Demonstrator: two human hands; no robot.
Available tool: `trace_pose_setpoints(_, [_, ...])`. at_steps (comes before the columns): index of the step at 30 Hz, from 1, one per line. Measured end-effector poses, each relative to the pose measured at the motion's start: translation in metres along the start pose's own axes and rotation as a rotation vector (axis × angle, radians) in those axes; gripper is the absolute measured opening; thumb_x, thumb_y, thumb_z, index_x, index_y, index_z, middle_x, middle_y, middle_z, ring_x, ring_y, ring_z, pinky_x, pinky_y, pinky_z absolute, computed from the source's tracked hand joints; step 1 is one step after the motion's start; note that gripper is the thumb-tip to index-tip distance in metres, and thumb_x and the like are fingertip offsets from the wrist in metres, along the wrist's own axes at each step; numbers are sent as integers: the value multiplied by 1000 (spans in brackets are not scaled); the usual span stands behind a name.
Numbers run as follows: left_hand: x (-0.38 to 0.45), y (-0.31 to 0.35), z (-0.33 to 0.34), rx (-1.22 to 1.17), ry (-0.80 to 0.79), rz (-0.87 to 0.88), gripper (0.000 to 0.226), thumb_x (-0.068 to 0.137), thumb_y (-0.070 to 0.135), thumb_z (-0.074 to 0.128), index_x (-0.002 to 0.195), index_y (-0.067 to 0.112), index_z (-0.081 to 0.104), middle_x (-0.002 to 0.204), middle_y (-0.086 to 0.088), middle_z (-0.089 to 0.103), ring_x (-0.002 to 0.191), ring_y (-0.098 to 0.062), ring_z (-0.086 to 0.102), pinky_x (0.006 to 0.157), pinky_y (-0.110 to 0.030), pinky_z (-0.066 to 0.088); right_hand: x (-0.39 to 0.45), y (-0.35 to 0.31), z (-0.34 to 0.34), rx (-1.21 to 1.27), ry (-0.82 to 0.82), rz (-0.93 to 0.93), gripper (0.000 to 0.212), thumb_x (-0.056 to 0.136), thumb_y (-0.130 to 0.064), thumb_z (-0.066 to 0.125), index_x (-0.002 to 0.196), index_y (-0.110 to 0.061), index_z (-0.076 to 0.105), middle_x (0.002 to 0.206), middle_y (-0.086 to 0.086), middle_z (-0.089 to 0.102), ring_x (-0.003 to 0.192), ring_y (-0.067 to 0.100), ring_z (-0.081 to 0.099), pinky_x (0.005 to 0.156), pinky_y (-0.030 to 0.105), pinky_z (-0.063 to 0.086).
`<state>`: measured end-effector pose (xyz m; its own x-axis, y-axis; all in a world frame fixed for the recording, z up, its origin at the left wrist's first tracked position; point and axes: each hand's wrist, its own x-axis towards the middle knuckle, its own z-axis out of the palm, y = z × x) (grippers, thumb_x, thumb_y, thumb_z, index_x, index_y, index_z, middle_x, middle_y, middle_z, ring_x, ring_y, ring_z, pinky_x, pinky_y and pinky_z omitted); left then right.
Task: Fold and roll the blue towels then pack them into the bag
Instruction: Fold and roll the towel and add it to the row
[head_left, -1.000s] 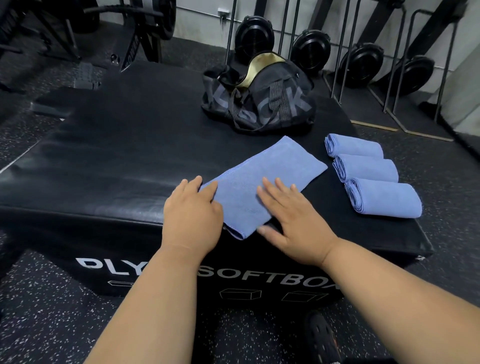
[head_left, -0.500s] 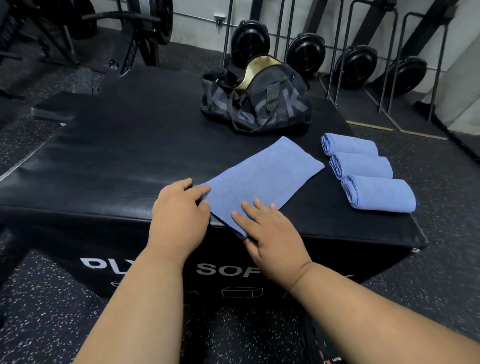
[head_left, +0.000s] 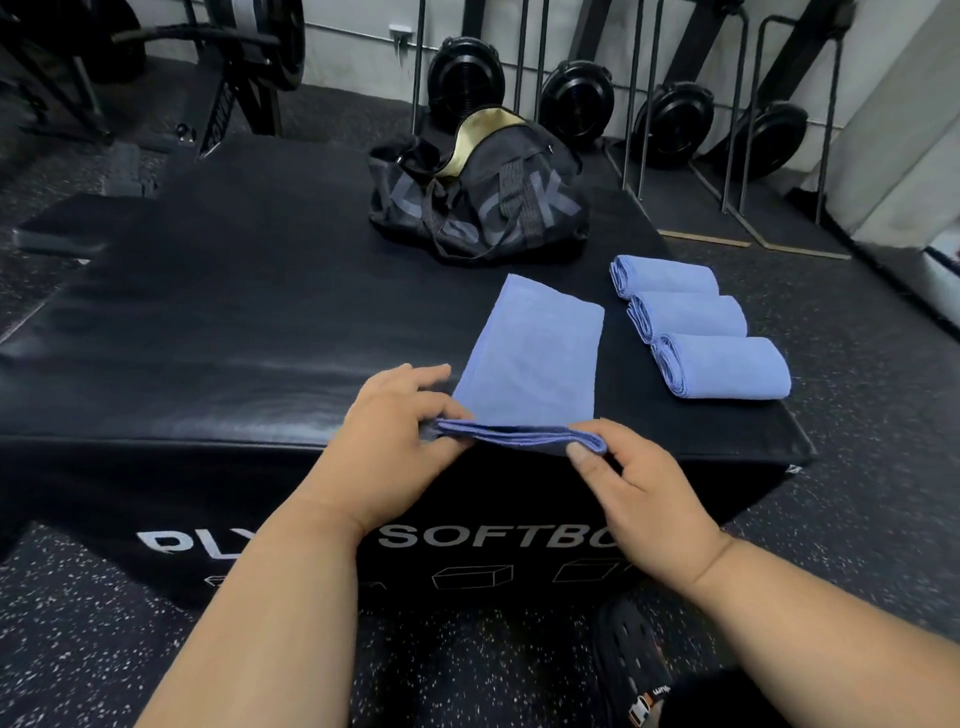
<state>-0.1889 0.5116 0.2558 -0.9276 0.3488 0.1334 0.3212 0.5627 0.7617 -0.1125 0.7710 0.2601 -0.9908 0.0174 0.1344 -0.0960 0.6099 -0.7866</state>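
Black plyo box bears towels, bag.

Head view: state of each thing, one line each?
folded towel: flat on the box, near edge lifted
left hand: pinching the towel's near left corner
right hand: pinching the near right corner
three rolled towels: rolled, side by side on the box
bag: unzipped, top gaping
soft box: bearing everything
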Motion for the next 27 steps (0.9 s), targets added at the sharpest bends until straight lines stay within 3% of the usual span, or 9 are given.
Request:
trace_pose_setpoints(2, [-1, 11, 1, -81, -10, 89, 15, 93, 28, 77, 90, 42, 77, 123, 47, 57, 129, 17, 42, 106, -9, 31, -7, 3, -9, 97, 44, 66, 14, 106, -22, 61, 106, -25, 74, 100, -4, 74, 101, 8, 67, 93, 29, 50])
trace_pose_setpoints(3, [-1, 16, 2, -120, -35, 97, 15, 96, 26, 75, 91, 40, 77, 116, 42, 64, 119, 15, 53, 99, -7, 37, -9, 4, -12, 138, 55, 95, 13, 106, -22, 61, 104, -23, 74, 98, 3, 72, 96, 13, 66, 93, 35, 49])
trace_pose_setpoints(6, [1, 20, 8, -168, -92, -33, 14, 101, 41, 64, 100, 35, 76, 97, 20, 75, 94, -3, 69, 89, -30, 56, -9, 4, -17, 163, 84, 135, 14, 106, -24, 61, 100, -20, 73, 97, 10, 69, 89, 21, 62, 92, 38, 49])
trace_pose_setpoints(8, [4, 20, 15, -148, -72, -102, 29, 101, 51, 57, 100, 27, 73, 93, 11, 75, 91, -14, 70, 86, -44, 58, -5, 2, -19, 144, 113, 156, 15, 106, -25, 61, 96, -22, 73, 94, 8, 70, 86, 18, 62, 87, 32, 50])
trace_pose_setpoints(10, [7, 23, 20, -137, -24, -135, 37, 101, 54, 54, 95, 22, 70, 89, 6, 73, 87, -19, 67, 83, -48, 57, -1, 2, -20, 129, 125, 188, 17, 105, -27, 61, 93, -22, 72, 91, 11, 68, 79, 10, 57, 78, 25, 47])
trace_pose_setpoints(15, [18, 28, 28, -86, 87, -216, 41, 100, 54, 56, 78, 20, 60, 74, 4, 61, 73, -18, 57, 65, -36, 45, 10, 8, -21, 105, 121, 262, 21, 104, -31, 63, 91, -18, 71, 71, 7, 55, 67, 10, 47, 62, 22, 40])
trace_pose_setpoints(18, [25, 30, 32, -16, 95, -278, 39, 99, 55, 57, 77, 22, 60, 72, 7, 63, 73, -16, 59, 64, -36, 47, 17, 14, -21, 80, 123, 319, 28, 102, -35, 65, 90, -11, 69, 68, -1, 48, 62, 11, 42, 57, 23, 36])
trace_pose_setpoints(24, [33, 37, 37, 79, 120, -358, 26, 95, 52, 60, 83, 29, 64, 76, 9, 68, 75, -11, 62, 64, -33, 50, 24, 19, -21, 97, 102, 395, 21, 99, -39, 67, 88, -21, 72, 62, -5, 57, 57, 12, 49, 63, 30, 46])
trace_pose_setpoints(27, [34, 39, 37, 115, 146, -392, 24, 92, 51, 63, 83, 29, 63, 76, 9, 68, 74, -11, 62, 61, -31, 46, 26, 19, -20, 92, 106, 404, 21, 99, -39, 68, 89, -22, 72, 58, -9, 53, 53, 8, 44, 54, 21, 40])
